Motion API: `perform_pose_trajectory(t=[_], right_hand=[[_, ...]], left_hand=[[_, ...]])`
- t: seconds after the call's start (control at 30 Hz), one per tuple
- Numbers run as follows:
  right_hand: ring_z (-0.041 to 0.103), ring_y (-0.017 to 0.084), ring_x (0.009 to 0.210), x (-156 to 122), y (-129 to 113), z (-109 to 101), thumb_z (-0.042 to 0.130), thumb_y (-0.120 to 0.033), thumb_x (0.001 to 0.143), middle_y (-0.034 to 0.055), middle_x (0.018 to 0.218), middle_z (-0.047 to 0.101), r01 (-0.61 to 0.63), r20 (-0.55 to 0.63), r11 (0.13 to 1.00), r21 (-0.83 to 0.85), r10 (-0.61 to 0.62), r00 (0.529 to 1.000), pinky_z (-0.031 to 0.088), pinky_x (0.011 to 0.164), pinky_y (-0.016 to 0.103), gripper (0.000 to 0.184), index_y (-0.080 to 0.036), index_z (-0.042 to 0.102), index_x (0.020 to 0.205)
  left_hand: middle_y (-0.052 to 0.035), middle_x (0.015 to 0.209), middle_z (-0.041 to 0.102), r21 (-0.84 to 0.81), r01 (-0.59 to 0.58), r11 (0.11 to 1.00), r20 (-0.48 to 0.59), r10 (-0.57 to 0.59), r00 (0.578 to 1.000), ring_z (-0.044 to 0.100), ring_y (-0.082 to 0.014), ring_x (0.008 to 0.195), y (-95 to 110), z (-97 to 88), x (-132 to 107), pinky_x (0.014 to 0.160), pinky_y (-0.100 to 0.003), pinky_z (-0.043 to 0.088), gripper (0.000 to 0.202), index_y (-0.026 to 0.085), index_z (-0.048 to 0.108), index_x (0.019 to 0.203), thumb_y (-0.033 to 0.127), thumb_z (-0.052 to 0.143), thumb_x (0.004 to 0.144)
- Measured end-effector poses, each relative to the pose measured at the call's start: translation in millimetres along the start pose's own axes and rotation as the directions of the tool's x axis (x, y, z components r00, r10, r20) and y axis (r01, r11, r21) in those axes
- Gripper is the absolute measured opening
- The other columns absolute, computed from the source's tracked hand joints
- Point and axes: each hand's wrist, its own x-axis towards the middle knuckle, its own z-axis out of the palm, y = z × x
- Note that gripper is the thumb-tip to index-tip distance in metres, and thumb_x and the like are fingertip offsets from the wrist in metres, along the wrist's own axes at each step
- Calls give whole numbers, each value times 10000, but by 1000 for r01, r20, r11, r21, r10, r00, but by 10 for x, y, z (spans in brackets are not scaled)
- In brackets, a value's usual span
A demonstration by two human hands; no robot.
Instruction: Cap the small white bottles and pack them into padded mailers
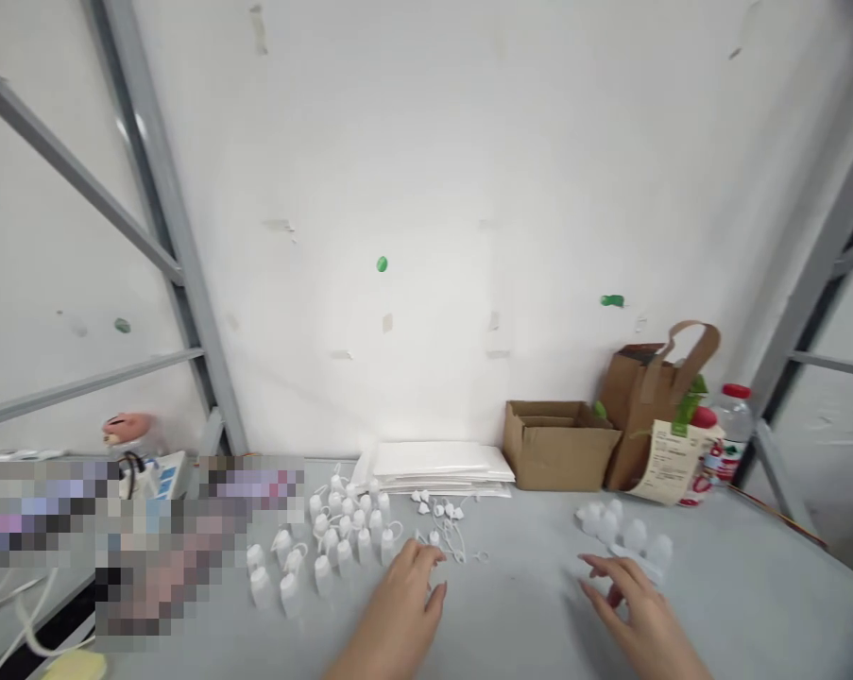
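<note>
My left hand (410,590) hovers low over the grey table, its thumb and fingers apart and nothing visible between them. Just beyond its fingertips is a small white capped piece (435,538), partly hidden by the hand. To the left stand several small white bottles (328,552), some with thin white loops at their caps. Small white caps (449,511) and white cords (455,543) lie behind the left hand. My right hand (631,600) is open, thumb and fingers spread, in front of a group of translucent white rounded pieces (635,535).
A stack of white flat packets (433,463) rests against the wall. An open cardboard box (560,453), a brown paper bag (635,406) and a red-capped plastic bottle (734,425) stand at the back right. Metal posts (175,227) frame the table. A blurred-out area covers the left.
</note>
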Motion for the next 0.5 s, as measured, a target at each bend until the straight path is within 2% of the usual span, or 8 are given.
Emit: perform_pose_trajectory(t=[0.1, 0.23, 0.3, 0.37, 0.5], right_hand=[[612, 196, 648, -67, 146, -139, 410, -436, 767, 80, 929, 635, -68, -114, 987, -144, 52, 992, 463, 676, 372, 344, -249, 618, 969], [622, 215, 722, -96, 332, -306, 347, -382, 779, 95, 977, 623, -158, -171, 944, -289, 112, 979, 445, 709, 406, 366, -225, 602, 989], [622, 229, 776, -88, 393, -383, 316, -359, 795, 109, 1006, 614, -199, -179, 921, -336, 144, 973, 437, 721, 420, 390, -204, 591, 1023], [620, 242, 819, -65, 431, -447, 300, -339, 811, 118, 1023, 607, -230, -194, 896, -380, 167, 967, 433, 721, 425, 401, -183, 586, 1045], [618, 240, 841, 12, 445, -501, 325, -369, 842, 115, 1027, 605, -213, -158, 887, -410, 161, 974, 434, 695, 389, 388, -180, 605, 1032]], left_hand=[[-83, 1070, 574, 125, 1, 992, 30, -5, 1000, 568, -219, 1000, 86, 89, 180, 857, -354, 452, 377, 209, 583, 1051, 81, 402, 747], [-122, 1064, 562, 271, 10, 963, 19, -15, 1000, 546, -257, 1019, 135, 252, 323, 855, -387, 437, 384, 161, 570, 1074, 64, 378, 755], [-121, 1062, 554, 243, 19, 970, -51, -6, 999, 551, -251, 1006, 106, 318, 364, 850, -384, 440, 362, 157, 540, 1098, 103, 381, 778], [-106, 1039, 548, 171, 12, 985, -171, 18, 985, 554, -239, 986, 34, 358, 393, 843, -383, 445, 317, 170, 514, 1084, 150, 375, 800], [-79, 964, 533, 24, -28, 999, -376, 35, 926, 549, -239, 947, -151, 366, 415, 827, -419, 451, 187, 199, 494, 960, 230, 380, 814]])
